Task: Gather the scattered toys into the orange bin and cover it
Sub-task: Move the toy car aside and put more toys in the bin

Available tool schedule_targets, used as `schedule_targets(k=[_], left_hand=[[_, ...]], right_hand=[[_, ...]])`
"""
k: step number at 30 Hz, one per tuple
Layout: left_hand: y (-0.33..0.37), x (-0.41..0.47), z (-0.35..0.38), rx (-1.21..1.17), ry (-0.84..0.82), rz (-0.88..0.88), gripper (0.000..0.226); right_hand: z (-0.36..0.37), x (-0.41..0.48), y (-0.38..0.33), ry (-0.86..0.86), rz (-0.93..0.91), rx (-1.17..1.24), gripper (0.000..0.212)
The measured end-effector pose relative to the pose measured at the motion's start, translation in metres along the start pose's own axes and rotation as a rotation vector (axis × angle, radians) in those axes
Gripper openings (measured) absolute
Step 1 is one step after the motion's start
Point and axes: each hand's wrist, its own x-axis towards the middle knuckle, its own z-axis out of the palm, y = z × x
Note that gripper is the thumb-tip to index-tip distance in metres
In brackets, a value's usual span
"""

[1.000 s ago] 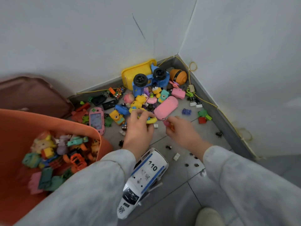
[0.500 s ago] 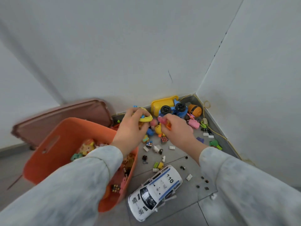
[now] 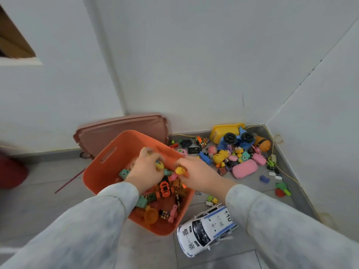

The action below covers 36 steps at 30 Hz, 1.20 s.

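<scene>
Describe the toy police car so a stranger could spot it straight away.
Start at the orange bin on the grey floor; just right of its nearest corner lies the police car, under the person's right sleeve. It is white with blue stripes and "110" on its roof, far bigger than the small toys scattered nearby.

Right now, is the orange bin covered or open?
Open. The orange bin shows its toys, and the brown lid leans on the wall behind it.

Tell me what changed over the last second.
Both hands swung left from the toy pile to over the orange bin: left hand still holds its yellow toy, right hand small pieces. The police car, lid and pile stayed put.
</scene>
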Motion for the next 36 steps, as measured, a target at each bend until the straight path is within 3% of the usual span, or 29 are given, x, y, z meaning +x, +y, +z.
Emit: schedule_targets(k=[6, 17, 22, 28, 36], left_hand=[[-0.001, -0.001, -0.015, -0.002, -0.127, -0.051, 0.037], [0.043, 0.033, -0.051, -0.071, -0.108, 0.118, 0.037], [0.075, 0.060, -0.017, -0.071, -0.059, 0.237, 0.035], [0.123, 0.078, 0.042, -0.121, -0.099, 0.268, 0.035], [0.173, 0.094, 0.129, -0.074, -0.227, 0.159, 0.046]], right_hand=[[-0.010, 0.002, -0.011, -0.069, 0.109, -0.011, 0.040], [-0.044, 0.007, -0.019, -0.046, 0.223, 0.094, 0.055], [-0.062, -0.005, 0.039, 0.002, 0.266, -0.048, 0.048], [-0.095, -0.046, 0.151, -0.147, 0.396, -0.245, 0.048], [-0.056, -0.062, 0.278, -0.214, 0.598, -0.258, 0.082]])
